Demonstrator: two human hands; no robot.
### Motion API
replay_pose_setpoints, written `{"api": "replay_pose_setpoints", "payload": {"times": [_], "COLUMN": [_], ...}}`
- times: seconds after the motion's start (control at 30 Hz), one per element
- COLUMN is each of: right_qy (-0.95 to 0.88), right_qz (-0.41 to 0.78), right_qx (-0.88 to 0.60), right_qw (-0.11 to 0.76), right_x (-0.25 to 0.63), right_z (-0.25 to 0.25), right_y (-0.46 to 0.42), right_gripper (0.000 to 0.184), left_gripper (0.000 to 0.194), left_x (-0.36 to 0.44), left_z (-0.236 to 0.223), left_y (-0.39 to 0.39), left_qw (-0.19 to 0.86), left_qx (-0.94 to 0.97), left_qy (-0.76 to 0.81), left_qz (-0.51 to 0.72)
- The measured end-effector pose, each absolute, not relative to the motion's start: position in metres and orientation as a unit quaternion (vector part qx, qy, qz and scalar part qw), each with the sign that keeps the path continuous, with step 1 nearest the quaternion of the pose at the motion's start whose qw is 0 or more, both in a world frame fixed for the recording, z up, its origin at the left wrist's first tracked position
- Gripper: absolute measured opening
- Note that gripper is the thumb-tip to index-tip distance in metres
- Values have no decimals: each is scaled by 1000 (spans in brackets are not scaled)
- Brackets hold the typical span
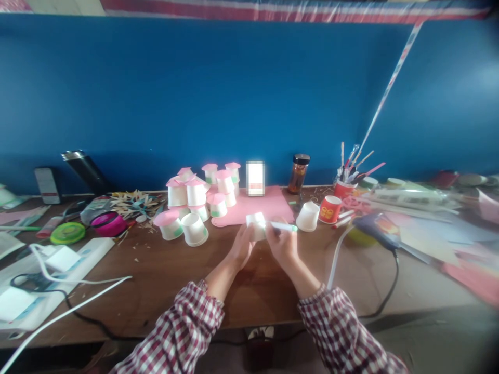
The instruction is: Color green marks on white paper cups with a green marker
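Note:
Over the middle of the desk, my left hand [244,243] is closed around a small white paper cup [255,223]. A marker [283,226] with a pale green end lies across the fingers of my right hand [284,241], which are closed on it close beside the cup. The marker's other end, toward the cup, is blurred. Left of my hands stand upside-down white cups with pink paper tops, some stacked; one white cup [195,230] at the front has no pink top. Another white cup [307,217] stands upside down to the right.
Behind my hands lies a pink sheet [268,203] with a lit, pixelated object [255,178]. A dark-lidded bottle [299,174], a red cup [330,209] and a glue gun [377,230] are on the right. Left are a power strip [93,254] with cables and a wooden-stick pile [134,202].

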State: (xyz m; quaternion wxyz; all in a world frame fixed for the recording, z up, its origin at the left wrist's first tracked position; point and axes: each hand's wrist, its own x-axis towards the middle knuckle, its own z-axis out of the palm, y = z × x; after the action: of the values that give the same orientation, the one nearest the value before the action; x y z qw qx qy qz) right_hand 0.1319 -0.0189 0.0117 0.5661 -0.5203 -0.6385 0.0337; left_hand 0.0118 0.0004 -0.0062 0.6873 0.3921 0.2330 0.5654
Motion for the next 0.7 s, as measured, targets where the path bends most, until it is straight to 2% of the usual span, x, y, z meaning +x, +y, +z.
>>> {"api": "replay_pose_setpoints", "payload": {"times": [0.5, 0.7], "right_qy": [-640, -632], "right_qz": [9, 38], "right_qx": [-532, -519], "right_qw": [554, 574], "right_x": [131, 131], "right_z": [10, 13], "right_y": [-19, -21], "right_gripper": [22, 20], "left_gripper": [21, 26], "left_x": [11, 12], "left_z": [-7, -3], "left_y": [1, -1], "left_qw": [684, 687], "left_qx": [386, 383], "left_qy": [237, 240], "left_qz": [572, 569]}}
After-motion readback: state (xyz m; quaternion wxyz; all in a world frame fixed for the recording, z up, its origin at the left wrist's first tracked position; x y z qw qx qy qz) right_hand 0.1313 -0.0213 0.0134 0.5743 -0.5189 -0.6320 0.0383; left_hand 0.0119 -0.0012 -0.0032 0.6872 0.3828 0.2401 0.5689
